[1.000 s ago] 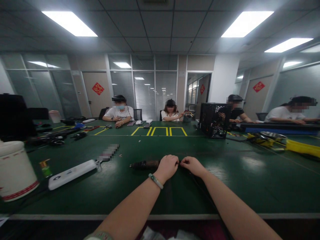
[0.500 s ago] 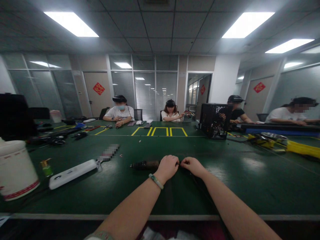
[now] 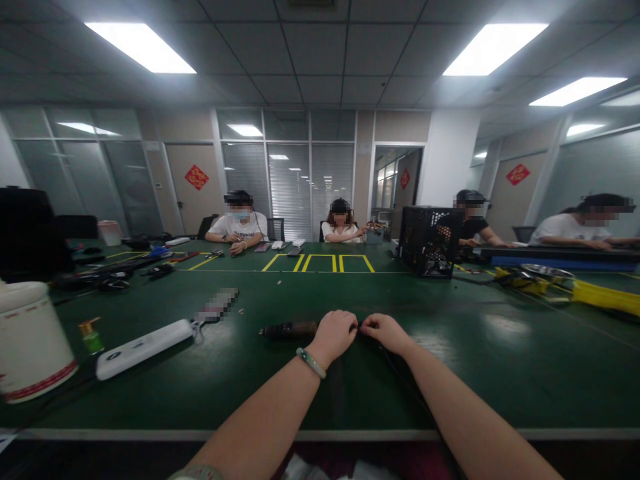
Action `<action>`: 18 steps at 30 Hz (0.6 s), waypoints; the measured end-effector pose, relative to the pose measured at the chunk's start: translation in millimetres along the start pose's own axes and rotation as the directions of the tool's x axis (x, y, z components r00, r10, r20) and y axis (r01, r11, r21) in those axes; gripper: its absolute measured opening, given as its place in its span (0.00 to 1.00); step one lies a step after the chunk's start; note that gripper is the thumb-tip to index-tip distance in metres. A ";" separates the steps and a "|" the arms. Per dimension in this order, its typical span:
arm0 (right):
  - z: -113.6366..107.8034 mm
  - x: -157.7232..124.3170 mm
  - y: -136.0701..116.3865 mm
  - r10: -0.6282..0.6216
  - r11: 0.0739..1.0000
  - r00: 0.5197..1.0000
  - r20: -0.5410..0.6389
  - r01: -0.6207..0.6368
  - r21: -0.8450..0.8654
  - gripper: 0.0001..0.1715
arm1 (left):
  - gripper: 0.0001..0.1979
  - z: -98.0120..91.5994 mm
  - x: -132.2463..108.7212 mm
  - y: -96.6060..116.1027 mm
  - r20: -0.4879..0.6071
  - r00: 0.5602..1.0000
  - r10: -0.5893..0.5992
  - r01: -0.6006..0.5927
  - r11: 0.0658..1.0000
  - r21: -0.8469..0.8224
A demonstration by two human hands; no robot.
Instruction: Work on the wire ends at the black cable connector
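Note:
My left hand point(image 3: 338, 332) is closed around the right end of a dark rod-shaped tool point(image 3: 287, 329) that lies on the green table point(image 3: 250, 387). A pale bead bracelet point(image 3: 311, 362) sits on that wrist. My right hand point(image 3: 384, 331) is pinched closed right beside the left, fingertips meeting it over something small and dark. A black cable point(image 3: 400, 377) runs from under my right hand toward me along the table.
A white power strip point(image 3: 145, 348) and a small green bottle point(image 3: 91, 336) lie to the left, with a white bucket point(image 3: 31, 340) at the far left. A black crate point(image 3: 429, 241) stands mid-right. Yellow objects point(image 3: 605, 297) lie far right. Several people sit along the far side.

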State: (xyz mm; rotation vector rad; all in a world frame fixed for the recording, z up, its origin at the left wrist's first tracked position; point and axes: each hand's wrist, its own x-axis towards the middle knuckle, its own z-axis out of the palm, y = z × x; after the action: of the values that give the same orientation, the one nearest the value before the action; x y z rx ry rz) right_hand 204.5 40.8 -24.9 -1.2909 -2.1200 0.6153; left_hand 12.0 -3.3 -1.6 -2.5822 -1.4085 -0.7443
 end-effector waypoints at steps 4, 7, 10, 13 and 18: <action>0.0 -1.0 -2.4 0.007 1.000 1.000 0.018 -0.007 0.002 0.12 | 0.05 -2.0 0.3 1.7 0.036 0.999 0.020 -0.020 1.000 0.014; -0.6 -2.3 -4.9 0.020 1.000 0.999 0.029 -0.020 0.004 0.13 | 0.06 -4.9 -0.3 3.0 0.059 0.998 0.020 -0.022 0.999 0.026; -1.2 -2.9 -6.2 0.018 1.000 0.999 0.036 -0.019 0.008 0.12 | 0.06 -5.8 -0.6 3.5 0.061 0.998 0.014 -0.016 1.000 0.023; -1.5 -2.5 -5.6 -0.002 1.000 0.999 0.048 0.002 0.010 0.12 | 0.06 -4.8 -0.5 3.4 0.053 0.999 0.004 -0.004 1.000 0.007; -0.4 -1.2 -2.1 -0.031 0.999 0.999 0.041 0.030 0.024 0.12 | 0.07 -3.3 -0.1 2.8 0.030 0.999 -0.018 0.018 1.000 0.002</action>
State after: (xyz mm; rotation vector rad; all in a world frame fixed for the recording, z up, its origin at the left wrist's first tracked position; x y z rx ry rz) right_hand 203.9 38.8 -23.5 -1.2412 -2.1549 0.6574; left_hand 13.0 -6.0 1.6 -2.5932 -1.4412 -0.7097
